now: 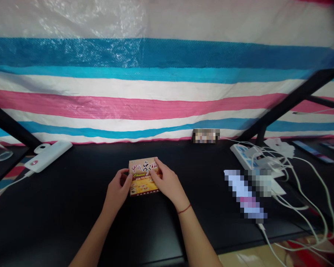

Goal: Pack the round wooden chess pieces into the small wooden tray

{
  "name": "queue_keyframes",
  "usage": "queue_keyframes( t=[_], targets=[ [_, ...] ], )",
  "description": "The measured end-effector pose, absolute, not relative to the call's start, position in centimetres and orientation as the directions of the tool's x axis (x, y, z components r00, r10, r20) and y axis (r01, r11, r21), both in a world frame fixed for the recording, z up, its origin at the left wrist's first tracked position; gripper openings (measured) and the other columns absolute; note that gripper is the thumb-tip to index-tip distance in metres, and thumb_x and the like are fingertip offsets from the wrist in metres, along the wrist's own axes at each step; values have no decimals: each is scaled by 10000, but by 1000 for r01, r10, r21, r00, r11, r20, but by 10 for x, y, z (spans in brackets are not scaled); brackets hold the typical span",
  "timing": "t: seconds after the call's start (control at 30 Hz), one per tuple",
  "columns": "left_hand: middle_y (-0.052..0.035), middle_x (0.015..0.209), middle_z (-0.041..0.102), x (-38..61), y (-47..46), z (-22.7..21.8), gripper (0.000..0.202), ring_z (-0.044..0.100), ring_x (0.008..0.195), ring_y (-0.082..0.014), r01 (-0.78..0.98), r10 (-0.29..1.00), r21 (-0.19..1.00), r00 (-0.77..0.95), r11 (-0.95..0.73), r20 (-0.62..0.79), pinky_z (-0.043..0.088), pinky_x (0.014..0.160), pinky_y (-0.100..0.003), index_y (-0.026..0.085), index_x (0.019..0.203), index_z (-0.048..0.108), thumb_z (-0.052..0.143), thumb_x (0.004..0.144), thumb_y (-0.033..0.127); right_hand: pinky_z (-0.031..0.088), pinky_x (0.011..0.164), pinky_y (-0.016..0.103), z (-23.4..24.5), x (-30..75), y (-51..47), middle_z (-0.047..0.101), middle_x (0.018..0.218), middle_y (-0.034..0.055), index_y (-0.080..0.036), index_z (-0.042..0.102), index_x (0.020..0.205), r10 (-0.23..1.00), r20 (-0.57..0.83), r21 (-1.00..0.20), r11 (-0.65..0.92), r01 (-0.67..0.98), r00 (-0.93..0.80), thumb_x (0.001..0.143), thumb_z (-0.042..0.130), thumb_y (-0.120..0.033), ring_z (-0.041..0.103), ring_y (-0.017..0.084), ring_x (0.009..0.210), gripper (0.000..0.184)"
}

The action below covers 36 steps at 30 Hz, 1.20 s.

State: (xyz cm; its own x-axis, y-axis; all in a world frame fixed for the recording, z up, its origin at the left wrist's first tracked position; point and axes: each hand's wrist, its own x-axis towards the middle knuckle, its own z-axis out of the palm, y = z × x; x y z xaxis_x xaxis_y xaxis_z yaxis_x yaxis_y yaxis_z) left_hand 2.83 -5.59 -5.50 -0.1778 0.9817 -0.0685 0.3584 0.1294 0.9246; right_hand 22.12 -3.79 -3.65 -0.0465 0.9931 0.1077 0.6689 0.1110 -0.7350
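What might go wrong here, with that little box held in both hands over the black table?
1. The box is gripped only at its side edges by the left hand and right hand. If it slips or pops open, anything inside might scatter across the table.
2. Loose white cables trail from the power strip on the right. A sweeping right arm might snag them and drag the strip.

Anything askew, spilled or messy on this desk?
Only the right side: white cables tangle over the power strip and trail loosely off the table edge. The small printed box lies flat and looks intact between the left hand and right hand. Nothing spilled.
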Motion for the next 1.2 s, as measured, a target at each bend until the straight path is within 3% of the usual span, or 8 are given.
queue_keyframes(
  t=[0.17, 0.33, 0.53, 0.73, 0.93, 1.07, 1.2],
  targets=[
    [-62, 930, 677, 24, -53, -60, 456, 670, 760, -213, 401, 977, 905, -202, 141, -63, 542, 651, -316, 173, 1062, 607, 507, 797, 531, 499, 900, 409, -21, 217, -43, 575, 1343, 81, -235, 457, 1410, 996, -15, -643, 55, 764, -85, 891, 515, -401, 613, 298, 1120, 548],
    [-71, 994, 694, 23, -52, -61, 467, 673, 763, -209, 477, 980, 868, -195, 138, -49, 547, 659, -322, 187, 1181, 587, 476, 835, 481, 473, 929, 379, -20, 215, -42, 547, 1374, 66, -246, 447, 1415, 997, -18, -636, 51, 770, -80, 891, 513, -411, 595, 282, 1135, 553],
    [-72, 995, 704, 22, -52, -60, 458, 634, 664, -173, 633, 985, 771, -168, 70, 49, 527, 655, -320, 181, 1181, 629, 438, 859, 446, 468, 906, 389, -22, 214, -38, 556, 1352, 90, -253, 427, 1430, 996, -46, -630, 31, 776, -76, 893, 515, -416, 586, 294, 1137, 567],
    [-84, 1113, 671, 17, -53, -64, 491, 645, 700, -172, 602, 997, 797, -79, 40, 10, 538, 626, -308, 190, 1244, 578, 467, 854, 467, 419, 987, 396, -27, 226, -35, 568, 1330, 109, -225, 404, 1445, 984, -86, -729, 43, 683, -154, 869, 547, -415, 556, 285, 1184, 623],
    [-84, 1140, 635, 15, -56, -63, 557, 615, 615, -142, 603, 999, 797, -28, 38, -27, 539, 573, -298, 199, 1324, 505, 461, 855, 496, 364, 1062, 414, -43, 242, -38, 453, 1436, 107, -224, 324, 1482, 957, -86, -826, 86, 556, -276, 818, 628, -440, 469, 283, 1277, 762],
    [-73, 1154, 615, 16, -63, -64, 480, 587, 587, -127, 723, 997, 688, 18, -61, 69, 538, 621, -310, 216, 1264, 570, 461, 871, 469, 402, 1026, 399, -47, 246, -43, 434, 1424, 106, -239, 325, 1480, 949, -80, -815, 113, 568, -304, 801, 650, -441, 519, 278, 1210, 779],
    [-77, 1170, 614, 15, -65, -73, 419, 633, 866, -217, 840, 974, 517, 56, -166, 222, 529, 793, -370, 234, 1245, 600, 422, 908, 411, 443, 955, 362, -41, 239, -47, 433, 1402, 105, -255, 346, 1469, 958, -118, -727, 97, 679, -262, 827, 610, -453, 577, 271, 1120, 722]
  ],
)
